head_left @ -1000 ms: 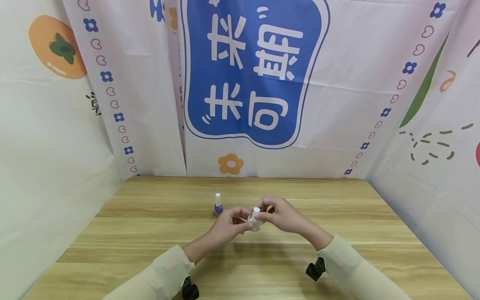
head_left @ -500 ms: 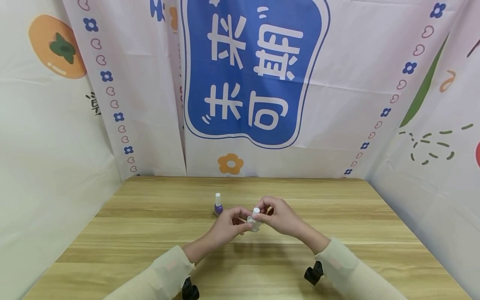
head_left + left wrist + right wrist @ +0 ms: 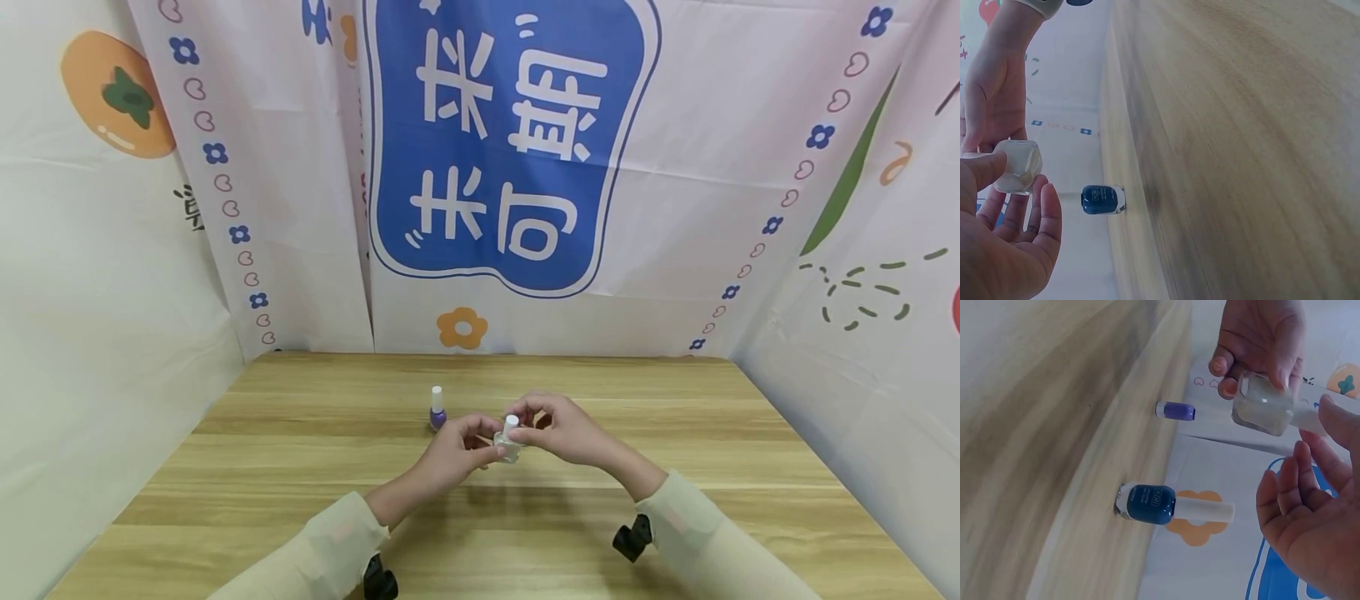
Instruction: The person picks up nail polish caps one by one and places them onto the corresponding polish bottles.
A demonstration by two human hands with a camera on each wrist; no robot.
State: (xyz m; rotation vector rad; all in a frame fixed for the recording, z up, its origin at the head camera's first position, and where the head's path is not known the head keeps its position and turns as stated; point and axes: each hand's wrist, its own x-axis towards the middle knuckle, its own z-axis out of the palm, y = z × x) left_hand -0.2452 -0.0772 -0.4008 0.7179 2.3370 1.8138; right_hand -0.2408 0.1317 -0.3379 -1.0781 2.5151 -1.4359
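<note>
My left hand (image 3: 452, 457) holds a clear-glass nail polish bottle (image 3: 508, 451) with pale, whitish contents, pinched by the thumb and fingers. The bottle is off the table and slightly tilted. At its white cap (image 3: 512, 422) my right hand (image 3: 568, 432) pinches with thumb and index finger; the right wrist view has the cap (image 3: 1310, 421) between them. A purple nail polish bottle (image 3: 437, 418) with a white cap stands behind my left hand. Beyond the hands stands a dark teal nail polish bottle (image 3: 1150, 504), also white-capped; in the head view my right hand seems to hide it.
Beneath the hands is a wood-grain table (image 3: 300, 500). A white printed cloth (image 3: 675, 250) hangs behind its back edge, with more cloth at both sides. Black wrist cameras (image 3: 632, 537) hang under the sleeves.
My right hand's fingers shift slightly at the cap, and the wrist goes a little left and then back right. My left hand and the bottle stay nearly still.
</note>
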